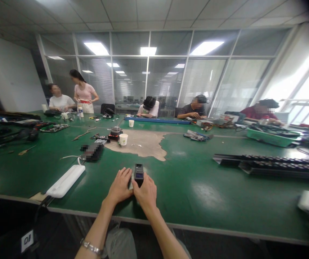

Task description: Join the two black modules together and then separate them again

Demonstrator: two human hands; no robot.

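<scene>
While I watch through the head camera, I have the right hand closed around the lower part of a small black box, its thumb along the near side. The box stands just ahead of that hand on the green worktop, with a small dark screen towards me; I can make out no writing on it. My left hand lies just left of the box, fingers together and pointing ahead, thumb close to the other thumb; I can't tell whether it grips anything.

The one label I can read is the white tag, low and well to the left of the left hand: black characters that look like "01". Nearer that hand, also on its left, lies a long white bar, plain as far as I can see. Straight beyond the hands, a paper cup carries a green mark too small to read. Well off to the right of the right hand lie black metal rails.
</scene>
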